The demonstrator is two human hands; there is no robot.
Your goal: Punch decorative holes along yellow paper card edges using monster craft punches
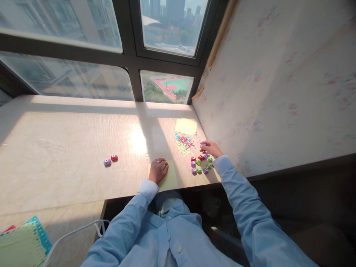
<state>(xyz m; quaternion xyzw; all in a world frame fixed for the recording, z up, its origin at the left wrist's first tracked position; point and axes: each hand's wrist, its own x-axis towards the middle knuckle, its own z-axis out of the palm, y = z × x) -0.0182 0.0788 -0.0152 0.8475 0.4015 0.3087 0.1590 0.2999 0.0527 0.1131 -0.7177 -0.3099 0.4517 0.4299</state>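
My left hand rests on a pale yellow sheet of paper near the front edge, fingers curled in; whatever they hold, if anything, is hidden. My right hand pinches a small purple piece, mostly covered by the fingers, which looks like one of the one-eyed toys. Just below it, several red, purple and green one-eyed toys stand in a loose ring. Left of my right hand lies a scatter of tiny red, blue and yellow pieces.
Behind the tiny pieces lies another yellow sheet. A purple toy and a red toy sit apart on the left of the wooden surface. A wall bounds the right side. A white cable and papers lie lower left.
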